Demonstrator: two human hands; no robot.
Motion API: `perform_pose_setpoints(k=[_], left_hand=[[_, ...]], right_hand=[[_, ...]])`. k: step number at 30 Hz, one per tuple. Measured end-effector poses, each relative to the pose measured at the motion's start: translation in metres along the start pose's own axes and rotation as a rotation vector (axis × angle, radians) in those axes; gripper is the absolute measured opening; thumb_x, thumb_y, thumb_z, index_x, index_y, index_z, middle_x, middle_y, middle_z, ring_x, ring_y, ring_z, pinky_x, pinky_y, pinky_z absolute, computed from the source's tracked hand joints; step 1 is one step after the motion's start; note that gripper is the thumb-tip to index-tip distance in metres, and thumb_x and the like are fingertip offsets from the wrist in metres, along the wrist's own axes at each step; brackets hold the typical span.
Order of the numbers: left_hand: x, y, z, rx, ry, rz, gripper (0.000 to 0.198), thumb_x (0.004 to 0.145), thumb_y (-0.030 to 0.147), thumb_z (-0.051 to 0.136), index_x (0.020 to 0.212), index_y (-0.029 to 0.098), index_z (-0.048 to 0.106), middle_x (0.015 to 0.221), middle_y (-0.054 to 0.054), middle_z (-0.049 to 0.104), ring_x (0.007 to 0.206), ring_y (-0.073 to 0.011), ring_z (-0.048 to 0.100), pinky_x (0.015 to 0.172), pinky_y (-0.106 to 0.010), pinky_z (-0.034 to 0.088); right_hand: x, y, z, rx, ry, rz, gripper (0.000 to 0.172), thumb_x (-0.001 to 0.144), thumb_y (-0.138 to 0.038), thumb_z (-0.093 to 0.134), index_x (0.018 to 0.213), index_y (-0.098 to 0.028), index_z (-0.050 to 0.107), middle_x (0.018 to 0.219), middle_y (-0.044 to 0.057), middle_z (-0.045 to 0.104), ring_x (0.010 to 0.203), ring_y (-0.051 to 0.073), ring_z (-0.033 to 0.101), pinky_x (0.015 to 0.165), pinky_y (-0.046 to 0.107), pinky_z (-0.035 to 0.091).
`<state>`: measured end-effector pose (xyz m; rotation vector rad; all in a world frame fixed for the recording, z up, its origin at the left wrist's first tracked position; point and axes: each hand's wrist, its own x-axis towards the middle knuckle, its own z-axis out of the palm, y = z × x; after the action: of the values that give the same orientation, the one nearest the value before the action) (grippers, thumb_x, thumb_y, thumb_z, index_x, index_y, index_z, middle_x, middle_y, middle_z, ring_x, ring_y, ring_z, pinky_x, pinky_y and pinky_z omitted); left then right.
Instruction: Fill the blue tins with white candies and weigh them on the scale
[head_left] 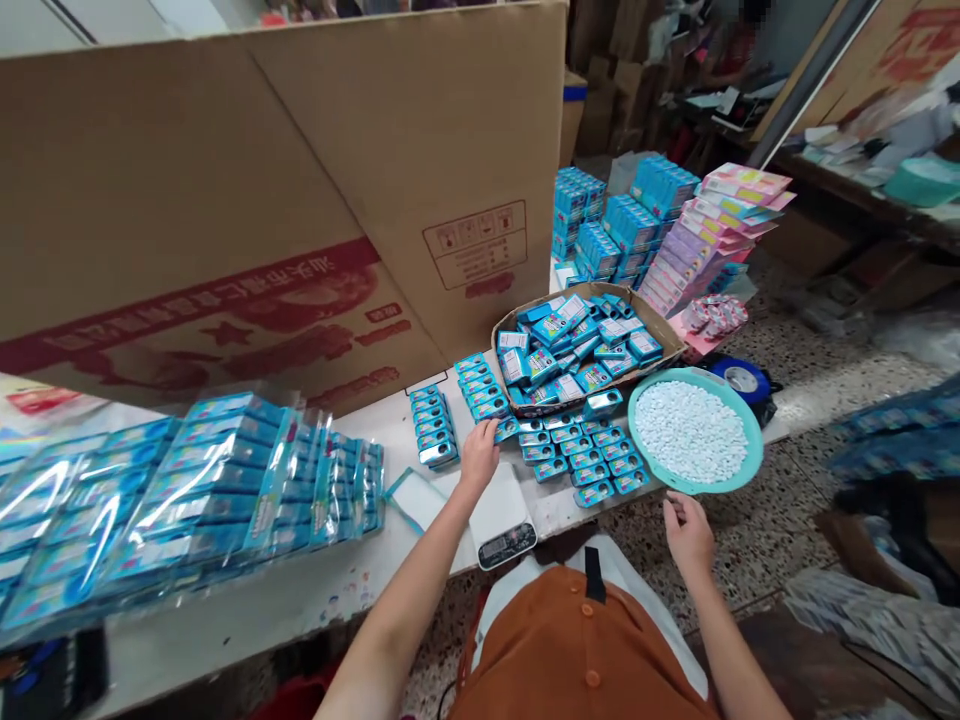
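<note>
Meanwhile, left hand gripping a blue tin, open right hand beside a teal tray

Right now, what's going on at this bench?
A person stands at a white table. Their left hand has its fingers on a small blue tin, among rows of similar tins, beside a digital scale. Their right hand hovers, nothing visible in it, below a teal dish of white pellets. Behind sits a cardboard tray heaped with tins; bagged blue packs lie left.
</note>
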<state>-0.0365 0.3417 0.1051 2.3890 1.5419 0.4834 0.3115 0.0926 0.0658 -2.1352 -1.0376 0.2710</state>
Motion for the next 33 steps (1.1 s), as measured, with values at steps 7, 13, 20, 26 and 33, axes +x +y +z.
perform_pose_setpoints(k=[7, 13, 20, 26, 33], left_hand=[[0.009, 0.007, 0.002, 0.090, 0.093, -0.039, 0.055, 0.088, 0.018, 0.041, 0.142, 0.024, 0.038, 0.142, -0.014, 0.044, 0.137, -0.0309, 0.031, 0.111, -0.053, 0.022], [0.019, -0.001, 0.004, 0.063, -0.029, 0.079, 0.060, 0.089, 0.025, 0.040, 0.147, 0.019, 0.027, 0.153, -0.012, 0.028, 0.144, -0.0267, 0.019, 0.116, -0.051, 0.012], [0.031, 0.017, -0.004, 0.037, 0.027, -0.003, 0.075, 0.086, 0.050, 0.049, 0.148, 0.015, 0.023, 0.154, -0.015, 0.025, 0.145, -0.0314, 0.012, 0.116, -0.055, 0.002], [0.056, 0.024, 0.008, -0.070, 0.102, -0.111, 0.082, 0.086, 0.052, 0.046, 0.148, 0.006, 0.018, 0.154, -0.021, 0.019, 0.144, -0.0347, 0.012, 0.116, -0.054, 0.008], [0.050, 0.016, 0.008, -0.112, 0.087, -0.098, 0.075, 0.087, 0.051, 0.046, 0.145, 0.008, 0.025, 0.153, -0.021, 0.022, 0.144, -0.0336, 0.012, 0.116, -0.054, 0.006]], right_hand=[[0.017, 0.001, 0.004, -0.019, -0.027, 0.002, 0.037, 0.085, -0.049, 0.046, 0.100, -0.018, 0.062, 0.100, 0.013, 0.063, 0.080, 0.022, 0.061, 0.081, 0.041, 0.051], [0.028, -0.001, 0.005, -0.039, -0.053, -0.009, 0.038, 0.085, -0.050, 0.045, 0.098, -0.018, 0.062, 0.096, 0.012, 0.063, 0.080, 0.022, 0.060, 0.080, 0.040, 0.050], [0.033, -0.001, 0.003, -0.040, -0.055, -0.024, 0.037, 0.086, -0.048, 0.045, 0.098, -0.018, 0.062, 0.097, 0.012, 0.064, 0.080, 0.022, 0.060, 0.081, 0.040, 0.049], [0.024, 0.001, -0.008, -0.053, -0.075, -0.003, 0.035, 0.086, -0.046, 0.046, 0.099, -0.018, 0.063, 0.101, 0.011, 0.063, 0.080, 0.020, 0.060, 0.081, 0.039, 0.050], [0.021, -0.002, -0.018, -0.060, -0.069, -0.009, 0.033, 0.086, -0.041, 0.047, 0.100, -0.016, 0.063, 0.098, 0.011, 0.063, 0.079, 0.019, 0.060, 0.080, 0.038, 0.050]])
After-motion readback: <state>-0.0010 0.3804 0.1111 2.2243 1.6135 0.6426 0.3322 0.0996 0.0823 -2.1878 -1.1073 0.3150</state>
